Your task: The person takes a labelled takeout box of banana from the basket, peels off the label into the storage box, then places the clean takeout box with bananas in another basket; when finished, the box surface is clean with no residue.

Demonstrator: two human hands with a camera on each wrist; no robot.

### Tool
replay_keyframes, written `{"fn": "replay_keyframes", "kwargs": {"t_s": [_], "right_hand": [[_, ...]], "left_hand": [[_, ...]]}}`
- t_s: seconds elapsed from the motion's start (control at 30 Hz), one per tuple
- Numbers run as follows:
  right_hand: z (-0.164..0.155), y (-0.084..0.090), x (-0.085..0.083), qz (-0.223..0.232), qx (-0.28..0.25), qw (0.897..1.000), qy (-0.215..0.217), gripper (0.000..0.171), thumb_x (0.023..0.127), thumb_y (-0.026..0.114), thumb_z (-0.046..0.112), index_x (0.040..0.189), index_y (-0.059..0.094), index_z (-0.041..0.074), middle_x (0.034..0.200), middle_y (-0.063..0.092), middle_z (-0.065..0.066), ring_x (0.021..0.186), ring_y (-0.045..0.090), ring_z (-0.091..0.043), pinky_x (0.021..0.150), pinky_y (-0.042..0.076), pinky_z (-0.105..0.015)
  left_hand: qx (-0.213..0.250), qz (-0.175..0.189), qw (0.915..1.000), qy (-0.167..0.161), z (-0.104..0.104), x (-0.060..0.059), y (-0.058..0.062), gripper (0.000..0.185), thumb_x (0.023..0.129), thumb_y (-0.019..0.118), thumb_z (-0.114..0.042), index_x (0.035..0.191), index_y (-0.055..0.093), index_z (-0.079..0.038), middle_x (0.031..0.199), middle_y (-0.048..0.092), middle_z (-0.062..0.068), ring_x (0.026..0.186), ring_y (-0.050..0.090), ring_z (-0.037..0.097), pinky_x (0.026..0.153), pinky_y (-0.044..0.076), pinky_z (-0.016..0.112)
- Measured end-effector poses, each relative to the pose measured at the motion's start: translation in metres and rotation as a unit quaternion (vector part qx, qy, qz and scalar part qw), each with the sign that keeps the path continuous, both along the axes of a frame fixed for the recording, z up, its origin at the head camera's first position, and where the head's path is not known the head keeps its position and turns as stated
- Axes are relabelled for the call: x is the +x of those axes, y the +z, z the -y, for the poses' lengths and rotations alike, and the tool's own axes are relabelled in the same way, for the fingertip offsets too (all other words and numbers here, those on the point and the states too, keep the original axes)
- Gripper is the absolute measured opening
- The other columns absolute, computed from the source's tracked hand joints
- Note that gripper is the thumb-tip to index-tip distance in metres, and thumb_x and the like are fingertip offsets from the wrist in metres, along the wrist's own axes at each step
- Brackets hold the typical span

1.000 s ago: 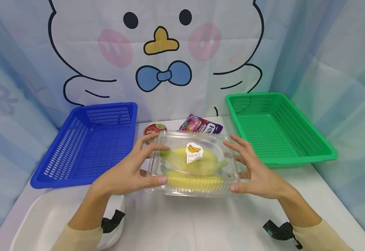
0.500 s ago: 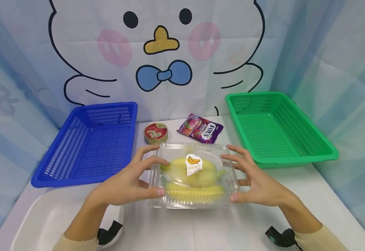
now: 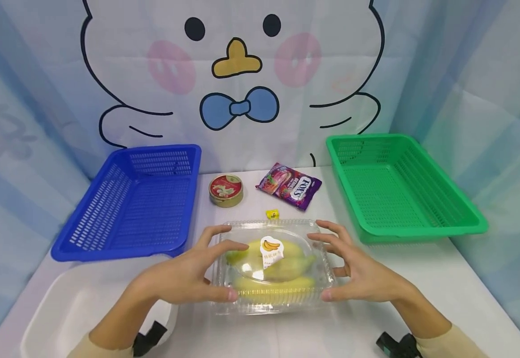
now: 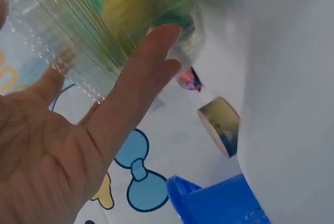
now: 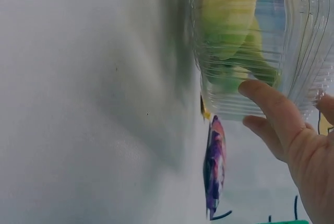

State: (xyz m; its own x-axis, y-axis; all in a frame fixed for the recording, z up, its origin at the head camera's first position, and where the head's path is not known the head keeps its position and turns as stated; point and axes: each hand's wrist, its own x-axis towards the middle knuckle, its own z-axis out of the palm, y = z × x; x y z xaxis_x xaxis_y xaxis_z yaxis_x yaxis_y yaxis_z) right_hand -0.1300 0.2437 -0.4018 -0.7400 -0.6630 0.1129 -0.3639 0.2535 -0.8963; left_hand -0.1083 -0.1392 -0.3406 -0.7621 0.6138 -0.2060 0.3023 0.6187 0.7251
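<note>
A clear plastic clamshell box [image 3: 278, 304] with yellow bananas [image 3: 289, 266] and a banana sticker [image 3: 271, 250] is held between both hands over the white table [image 3: 421, 278]. My left hand [image 3: 217, 271] grips its left end, thumb on the near edge and fingers over the lid. At the other end my right hand [image 3: 331, 268] holds it the same way. The left wrist view shows the left hand's fingers [image 4: 130, 93] lying long against the box [image 4: 78, 31]. From the right wrist, fingers [image 5: 271, 104] curl on the box [image 5: 250, 41], which casts a shadow on the table [image 5: 78, 104].
A blue basket [image 3: 139, 199] stands at the back left and a green basket [image 3: 394, 184] at the back right. Behind the box lie a round tin [image 3: 226, 190], a purple candy bag [image 3: 289, 185] and a small yellow candy [image 3: 272, 214]. A white tray [image 3: 72, 308] sits front left.
Both hands have brought the box down and nearer to me. The tin, the candy bag and the small yellow candy behind it have come into full view.
</note>
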Motion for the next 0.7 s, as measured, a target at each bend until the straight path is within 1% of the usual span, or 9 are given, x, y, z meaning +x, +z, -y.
{"fn": "replay_keyframes", "kwargs": {"t_s": [0.1, 0.23, 0.3, 0.37, 0.47, 0.53, 0.6, 0.7], "right_hand": [[0.000, -0.002, 0.000, -0.007, 0.009, 1.000, 0.002, 0.098, 0.079, 0.087, 0.014, 0.160, 0.032, 0.021, 0.169, -0.001, -0.004, 0.142, 0.030, -0.056, 0.094, 0.057, -0.047], [-0.001, -0.004, -0.004, -0.018, 0.018, 1.000, -0.004, 0.098, 0.080, 0.088, 0.016, 0.160, 0.032, 0.018, 0.168, -0.001, -0.006, 0.142, 0.031, -0.053, 0.094, 0.057, -0.050], [-0.001, -0.004, -0.005, -0.018, 0.021, 1.000, -0.006, 0.099, 0.080, 0.088, 0.016, 0.161, 0.031, 0.018, 0.168, -0.001, -0.006, 0.143, 0.030, -0.053, 0.095, 0.057, -0.052], [-0.003, -0.005, -0.005, -0.014, 0.022, 1.000, -0.008, 0.099, 0.080, 0.088, 0.017, 0.161, 0.031, 0.017, 0.168, -0.001, -0.005, 0.143, 0.030, -0.053, 0.095, 0.057, -0.054], [-0.004, -0.005, -0.006, -0.008, 0.022, 1.000, -0.010, 0.099, 0.080, 0.088, 0.016, 0.161, 0.031, 0.018, 0.168, -0.001, -0.003, 0.143, 0.029, -0.054, 0.096, 0.056, -0.056], [-0.004, -0.006, -0.007, -0.005, 0.022, 1.000, -0.010, 0.099, 0.080, 0.088, 0.015, 0.161, 0.031, 0.018, 0.168, -0.001, -0.001, 0.143, 0.028, -0.054, 0.097, 0.054, -0.058], [-0.004, -0.006, -0.007, -0.002, 0.025, 1.000, -0.008, 0.098, 0.080, 0.088, 0.016, 0.161, 0.031, 0.019, 0.168, -0.002, 0.000, 0.143, 0.028, -0.054, 0.099, 0.053, -0.058], [-0.003, -0.005, -0.008, 0.001, 0.034, 0.999, -0.002, 0.098, 0.081, 0.088, 0.017, 0.161, 0.031, 0.018, 0.168, -0.003, 0.001, 0.144, 0.028, -0.052, 0.102, 0.052, -0.057]], "left_hand": [[-0.029, 0.003, 0.9994, -0.018, -0.001, -0.006, 0.000, 0.076, 0.088, 0.079, -0.050, 0.153, 0.043, -0.033, 0.169, 0.003, 0.008, 0.133, 0.047, 0.040, 0.082, 0.058, 0.034], [-0.055, 0.002, 0.9977, -0.039, -0.003, -0.016, 0.000, 0.078, 0.089, 0.078, -0.049, 0.155, 0.040, -0.033, 0.169, 0.003, 0.010, 0.132, 0.046, 0.041, 0.089, 0.057, 0.046], [-0.060, 0.005, 0.9973, -0.043, -0.004, -0.019, -0.001, 0.078, 0.089, 0.078, -0.049, 0.155, 0.040, -0.033, 0.169, 0.003, 0.010, 0.134, 0.045, 0.041, 0.092, 0.057, 0.049], [-0.059, 0.008, 0.9971, -0.046, -0.005, -0.021, -0.002, 0.079, 0.089, 0.078, -0.049, 0.156, 0.039, -0.033, 0.169, 0.003, 0.010, 0.136, 0.044, 0.042, 0.094, 0.057, 0.049], [-0.054, 0.007, 0.9971, -0.053, -0.005, -0.024, -0.004, 0.079, 0.090, 0.077, -0.050, 0.157, 0.038, -0.032, 0.169, 0.003, 0.011, 0.136, 0.045, 0.041, 0.094, 0.058, 0.048], [-0.055, -0.002, 0.9969, -0.057, -0.004, -0.024, -0.005, 0.080, 0.090, 0.076, -0.051, 0.157, 0.037, -0.031, 0.169, 0.003, 0.011, 0.135, 0.046, 0.042, 0.095, 0.057, 0.050], [-0.064, -0.015, 0.9962, -0.056, -0.002, -0.023, -0.005, 0.081, 0.090, 0.075, -0.054, 0.158, 0.037, -0.031, 0.169, 0.005, 0.011, 0.135, 0.047, 0.042, 0.097, 0.054, 0.055], [-0.088, -0.032, 0.9946, -0.045, -0.002, -0.019, -0.004, 0.082, 0.089, 0.074, -0.058, 0.158, 0.038, -0.032, 0.169, 0.009, 0.008, 0.135, 0.048, 0.042, 0.099, 0.051, 0.061]]}}
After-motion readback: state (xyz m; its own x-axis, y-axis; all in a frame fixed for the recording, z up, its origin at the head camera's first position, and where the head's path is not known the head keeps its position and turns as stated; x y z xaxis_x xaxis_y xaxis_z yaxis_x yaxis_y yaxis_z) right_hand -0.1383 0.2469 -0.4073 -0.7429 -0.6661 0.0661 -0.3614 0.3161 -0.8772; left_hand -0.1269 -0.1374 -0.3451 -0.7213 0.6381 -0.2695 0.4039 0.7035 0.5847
